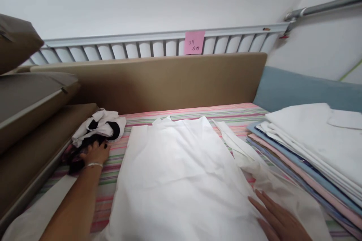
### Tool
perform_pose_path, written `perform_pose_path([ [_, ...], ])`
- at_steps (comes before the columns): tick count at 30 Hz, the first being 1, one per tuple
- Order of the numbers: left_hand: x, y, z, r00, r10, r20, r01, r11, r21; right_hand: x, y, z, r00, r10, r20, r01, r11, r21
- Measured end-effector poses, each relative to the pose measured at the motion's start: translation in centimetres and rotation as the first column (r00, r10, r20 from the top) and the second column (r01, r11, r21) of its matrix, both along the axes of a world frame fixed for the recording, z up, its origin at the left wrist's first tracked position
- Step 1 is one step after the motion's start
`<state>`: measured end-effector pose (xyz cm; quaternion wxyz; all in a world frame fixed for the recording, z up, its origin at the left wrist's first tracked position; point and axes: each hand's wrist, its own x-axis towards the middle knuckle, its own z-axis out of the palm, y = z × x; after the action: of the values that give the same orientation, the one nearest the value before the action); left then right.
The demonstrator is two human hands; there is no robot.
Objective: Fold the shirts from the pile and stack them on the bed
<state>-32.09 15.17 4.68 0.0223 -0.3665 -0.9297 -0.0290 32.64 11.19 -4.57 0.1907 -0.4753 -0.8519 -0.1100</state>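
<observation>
A white shirt (175,173) lies spread on the striped sheet (106,192), with one sleeve (285,192) stretched out at the right. My right hand (278,216) rests with straight fingers on the shirt's right edge, beside that sleeve. At the left, my left hand (96,153) reaches over a crumpled heap of dark cloth (76,156), its fingers spread. Bunched just behind those fingers is a white and black cloth (103,124). White fabric (46,205) also lies beneath my left forearm.
Folded garments (316,147) form a stack at the right, white ones on top. Brown cushions (36,120) are piled along the left. A tan padded board (169,81) stands at the back, before a white radiator (130,49) bearing a pink note (194,42). A blue panel (308,88) borders the right.
</observation>
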Motion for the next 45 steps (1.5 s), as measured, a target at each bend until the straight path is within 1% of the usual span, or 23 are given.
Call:
perform_pose_path([
  [2, 2.8, 0.0, 1.0, 0.996, -0.049, -0.075, 0.049, 0.999, 0.003, -0.2, -0.1, 0.0, 1.000, -0.006, -0.014, 0.006, 1.000, 0.003],
  [4, 7.1, -0.1, 1.2, 0.952, -0.238, -0.195, 0.254, 0.965, 0.063, -0.4, -0.2, 0.2, 1.000, -0.015, -0.022, 0.015, 1.000, -0.003],
  [6, 11.5, -0.3, 0.4, 0.824, -0.523, -0.217, 0.548, 0.833, 0.074, -0.7, -0.3, 0.6, 1.000, -0.014, -0.024, 0.014, 1.000, -0.001],
  [7, 13.3, -0.4, -0.3, 0.755, -0.635, -0.163, 0.651, 0.757, 0.065, -0.9, -0.3, 0.8, 1.000, -0.008, -0.025, 0.008, 1.000, 0.008],
  [8, 14.6, -0.4, -1.1, 0.715, -0.692, -0.099, 0.699, 0.713, 0.059, -1.1, -0.3, 1.0, 1.000, 0.004, -0.028, -0.003, 1.000, 0.031],
  [9, 15.2, -0.3, -1.9, 0.702, -0.711, -0.046, 0.712, 0.700, 0.055, -1.2, -0.4, 1.2, 0.999, 0.018, -0.031, -0.016, 0.998, 0.060],
  [10, 15.2, -0.1, -2.6, 0.725, -0.688, -0.021, 0.688, 0.723, 0.055, -1.4, -0.4, 1.5, 0.999, 0.029, -0.035, -0.026, 0.995, 0.092],
  [13, 12.5, 1.0, -3.7, 0.855, -0.517, -0.037, 0.518, 0.854, 0.052, -1.7, -0.5, 2.0, 0.999, 0.029, -0.033, -0.025, 0.993, 0.117],
  [16, 9.9, 2.0, -3.0, 0.885, -0.464, -0.049, 0.466, 0.884, 0.041, -2.0, -0.8, 2.3, 1.000, -0.005, -0.029, 0.007, 0.997, 0.076],
  [18, 10.6, 1.9, -2.2, 0.873, -0.482, -0.069, 0.486, 0.873, 0.052, -2.1, -1.0, 2.8, 0.999, -0.024, -0.038, 0.026, 0.999, 0.033],
  [20, 13.9, 0.6, -1.6, 0.866, -0.488, -0.105, 0.497, 0.864, 0.085, -2.4, -1.3, 3.5, 0.998, -0.041, -0.057, 0.039, 0.999, -0.035],
  [22, 19.0, -2.2, -1.6, 0.834, -0.535, -0.134, 0.549, 0.829, 0.109, -2.6, -1.6, 4.5, 0.995, -0.061, -0.084, 0.051, 0.992, -0.114],
  [26, 29.9, -10.2, -3.5, 0.634, -0.766, -0.110, 0.774, 0.624, 0.110, -3.2, -2.3, 6.1, 0.983, -0.111, -0.146, 0.078, 0.973, -0.215],
  [27, 31.9, -11.9, -4.1, 0.610, -0.787, -0.097, 0.792, 0.598, 0.128, -3.3, -2.5, 6.3, 0.980, -0.121, -0.160, 0.082, 0.970, -0.229],
  [30, 35.1, -14.7, -4.9, 0.580, -0.813, -0.056, 0.808, 0.565, 0.168, -3.6, -2.8, 6.5, 0.972, -0.131, -0.196, 0.079, 0.964, -0.254],
  [34, 35.3, -14.7, -3.5, 0.574, -0.819, 0.032, 0.800, 0.568, 0.195, -3.7, -2.3, 7.1, 0.926, -0.125, -0.355, 0.001, 0.944, -0.330],
  [36, 35.1, -15.1, -2.1, 0.576, -0.810, 0.107, 0.772, 0.582, 0.255, -3.4, -2.3, 7.9, 0.849, -0.156, -0.505, -0.058, 0.922, -0.382],
  [38, 35.2, -17.0, -0.8, 0.589, -0.789, 0.175, 0.689, 0.604, 0.401, -2.3, -3.4, 8.9, 0.771, -0.198, -0.605, -0.077, 0.914, -0.398],
  [41, 35.9, -23.4, -0.1, 0.562, -0.717, 0.412, 0.355, 0.659, 0.663, 0.7, -7.6, 9.8, 0.585, -0.300, -0.754, -0.123, 0.886, -0.447],
  [42, 36.2, -26.1, -0.4, 0.499, -0.661, 0.561, 0.176, 0.711, 0.681, 1.7, -9.5, 9.7, 0.487, -0.361, -0.795, -0.173, 0.853, -0.493],
  [43, 36.6, -28.8, -1.1, 0.391, -0.566, 0.726, -0.022, 0.783, 0.622, 2.7, -11.5, 9.3, 0.402, -0.437, -0.805, -0.232, 0.801, -0.551],
  [44, 36.9, -31.2, -2.0, 0.236, -0.435, 0.869, -0.207, 0.851, 0.483, 3.6, -13.5, 8.6, 0.352, -0.525, -0.775, -0.289, 0.726, -0.624],
  [45, 37.3, -33.3, -3.1, 0.073, -0.280, 0.957, -0.361, 0.887, 0.287, 4.1, -15.3, 7.7, 0.345, -0.614, -0.710, -0.330, 0.629, -0.704],
])
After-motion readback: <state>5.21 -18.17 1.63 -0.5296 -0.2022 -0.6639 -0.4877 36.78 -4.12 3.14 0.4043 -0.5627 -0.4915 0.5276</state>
